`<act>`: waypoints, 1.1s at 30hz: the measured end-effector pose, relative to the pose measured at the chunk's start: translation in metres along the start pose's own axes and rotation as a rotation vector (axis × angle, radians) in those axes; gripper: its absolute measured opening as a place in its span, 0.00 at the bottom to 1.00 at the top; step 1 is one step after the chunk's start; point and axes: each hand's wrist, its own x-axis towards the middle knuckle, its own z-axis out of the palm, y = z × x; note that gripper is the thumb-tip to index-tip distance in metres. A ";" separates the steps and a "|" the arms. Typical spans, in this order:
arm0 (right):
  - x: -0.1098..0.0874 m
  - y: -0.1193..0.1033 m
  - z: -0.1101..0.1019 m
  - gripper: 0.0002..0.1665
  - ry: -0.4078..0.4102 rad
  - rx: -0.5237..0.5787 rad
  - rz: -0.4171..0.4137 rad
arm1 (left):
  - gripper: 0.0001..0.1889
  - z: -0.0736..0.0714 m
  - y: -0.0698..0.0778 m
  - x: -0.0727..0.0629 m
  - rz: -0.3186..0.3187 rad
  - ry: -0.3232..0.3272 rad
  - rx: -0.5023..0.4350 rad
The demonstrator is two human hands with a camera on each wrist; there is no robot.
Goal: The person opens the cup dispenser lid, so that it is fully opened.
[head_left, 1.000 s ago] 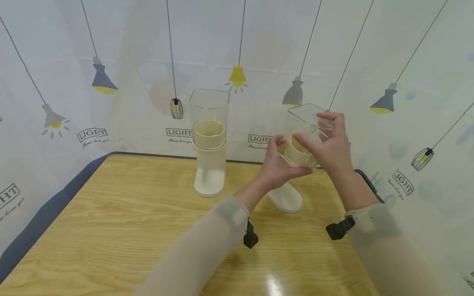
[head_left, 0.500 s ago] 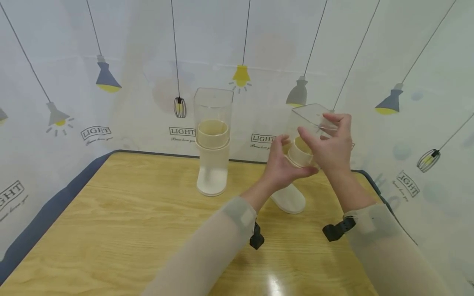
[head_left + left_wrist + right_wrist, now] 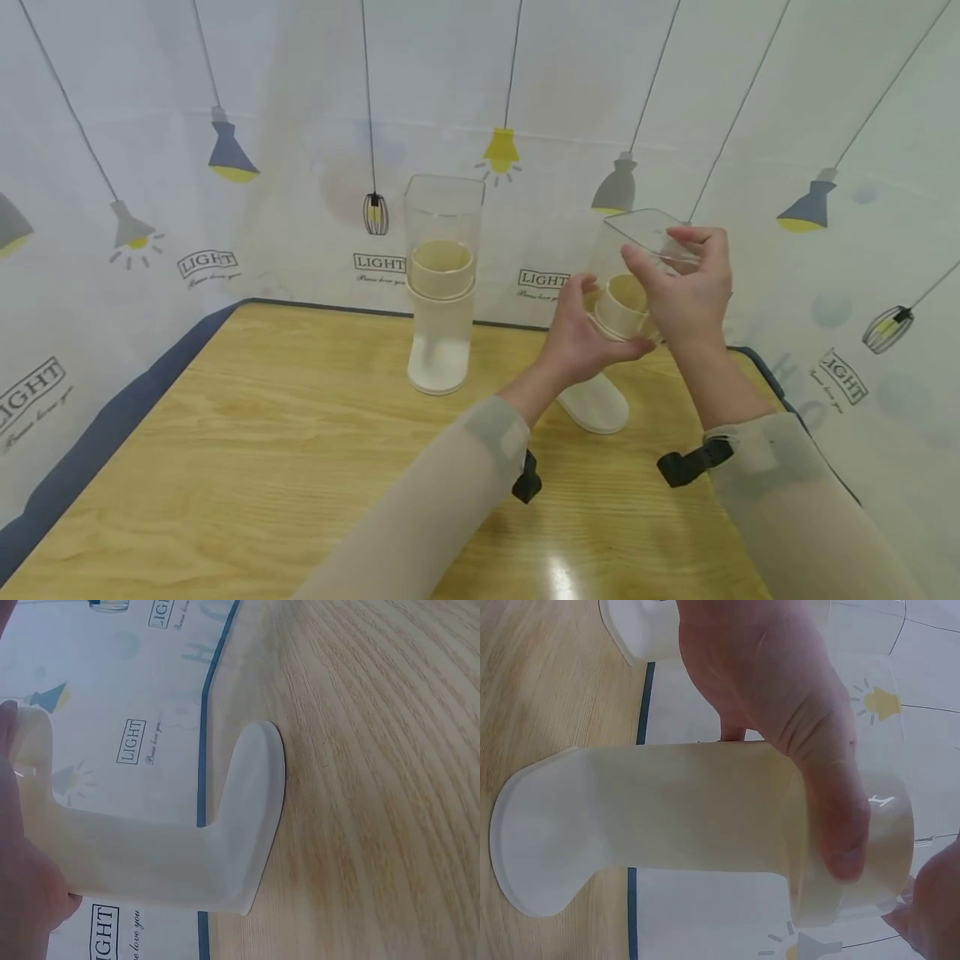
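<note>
A white stand (image 3: 598, 407) with a foot, a column and a round collar (image 3: 621, 312) stands at the table's right; a clear, straight-sided container (image 3: 626, 242) sits on the collar. My left hand (image 3: 581, 342) grips the stand just under the collar, thumb across the front. My right hand (image 3: 690, 287) holds the clear container's right side near its rim, fingers bent over the top. In the left wrist view the white column (image 3: 142, 859) runs down to the foot on the table. The right wrist view shows the left thumb (image 3: 844, 847) against the collar.
A matching white stand (image 3: 440, 350) with a clear container (image 3: 444, 208) on top stands upright to the left. Behind the wooden table (image 3: 300, 433), with its dark blue edge, hangs a white backdrop (image 3: 300, 167) printed with lamps.
The head view has turned slightly left, so everything sits farther right. My right thumb has moved up from the collar along the container. The left hand keeps its grip.
</note>
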 end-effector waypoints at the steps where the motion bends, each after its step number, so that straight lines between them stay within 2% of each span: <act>1: 0.000 -0.001 0.000 0.30 0.002 0.009 0.006 | 0.64 0.000 0.000 0.000 0.001 -0.003 0.003; 11: 0.003 -0.006 -0.005 0.28 -0.007 0.043 0.069 | 0.63 0.001 0.001 0.003 0.011 0.014 0.022; 15: 0.004 -0.009 -0.007 0.29 -0.054 0.015 0.067 | 0.63 0.000 0.000 0.004 0.015 0.018 0.013; 20: 0.002 -0.008 -0.014 0.41 -0.150 -0.117 0.046 | 0.63 -0.002 -0.004 0.004 0.030 0.018 0.018; 23: 0.000 -0.004 -0.015 0.47 -0.174 -0.146 0.006 | 0.63 -0.002 -0.005 0.003 0.035 0.018 0.023; 33: -0.005 0.000 -0.005 0.40 -0.081 -0.094 -0.071 | 0.63 0.000 -0.002 -0.001 0.015 0.010 0.012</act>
